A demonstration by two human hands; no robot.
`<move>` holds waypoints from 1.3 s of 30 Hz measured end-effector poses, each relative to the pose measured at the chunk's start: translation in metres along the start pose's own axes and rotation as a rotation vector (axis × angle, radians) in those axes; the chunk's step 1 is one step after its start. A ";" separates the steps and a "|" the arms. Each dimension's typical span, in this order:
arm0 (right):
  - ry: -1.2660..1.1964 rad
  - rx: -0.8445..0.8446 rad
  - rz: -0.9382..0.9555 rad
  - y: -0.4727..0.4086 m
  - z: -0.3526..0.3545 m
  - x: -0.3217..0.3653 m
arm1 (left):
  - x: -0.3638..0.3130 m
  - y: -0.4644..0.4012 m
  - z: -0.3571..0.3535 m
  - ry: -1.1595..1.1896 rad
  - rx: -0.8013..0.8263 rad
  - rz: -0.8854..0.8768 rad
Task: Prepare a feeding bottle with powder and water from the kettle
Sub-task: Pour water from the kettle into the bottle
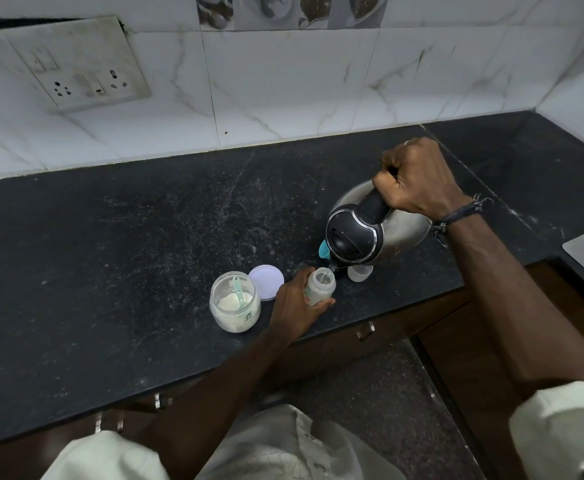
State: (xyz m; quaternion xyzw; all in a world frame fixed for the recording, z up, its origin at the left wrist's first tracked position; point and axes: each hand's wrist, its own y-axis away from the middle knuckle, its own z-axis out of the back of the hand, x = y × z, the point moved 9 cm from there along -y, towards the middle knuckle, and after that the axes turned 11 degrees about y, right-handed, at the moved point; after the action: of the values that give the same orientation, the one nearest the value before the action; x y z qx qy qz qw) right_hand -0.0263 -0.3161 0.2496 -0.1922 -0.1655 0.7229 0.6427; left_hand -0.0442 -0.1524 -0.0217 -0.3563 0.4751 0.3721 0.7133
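Feeding bottle [321, 285]: stands open-mouthed on the black countertop [127, 258], close to its front edge; this is the landmark for the rest.
Left hand [294, 304]: wrapped round the bottle from the left side, thumb and fingers curled on its body, holding it upright.
Kettle [370, 233]: steel body with a black lid and handle, tilted steeply, up and to the right of the bottle; its spout hangs just over the bottle's mouth.
Water: a thin stream seems to run from the spout into the bottle's neck; the level inside cannot be told.
Right hand [416, 180]: fist closed tight round the kettle's black handle, above and right of the bottle; a dark thread band sits on the wrist.
Powder jar [235, 301]: clear, open, just left of the bottle beyond the left hand, with white powder in it.
Scoop [238, 289]: pale green, standing in the powder inside the jar.
Jar lid [266, 282]: white disc lying flat, between jar and bottle, slightly behind them.
Clear cap [360, 273]: small translucent cup just right of the bottle, under the kettle.
Teal piece [323, 248]: behind the bottle, mostly hidden by the kettle; what it is cannot be told.
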 end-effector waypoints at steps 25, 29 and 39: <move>0.007 -0.005 -0.004 0.003 0.000 0.000 | 0.001 0.000 0.000 -0.019 -0.006 0.010; -0.006 -0.014 -0.013 0.003 0.000 -0.004 | 0.000 0.000 0.000 -0.026 -0.005 0.010; -0.063 -0.035 -0.059 0.006 0.002 -0.018 | 0.001 0.000 0.000 -0.032 0.001 0.016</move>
State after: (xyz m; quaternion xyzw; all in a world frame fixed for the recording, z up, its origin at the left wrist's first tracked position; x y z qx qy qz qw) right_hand -0.0304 -0.3349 0.2493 -0.1754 -0.2039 0.7063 0.6548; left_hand -0.0438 -0.1527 -0.0222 -0.3461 0.4665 0.3835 0.7180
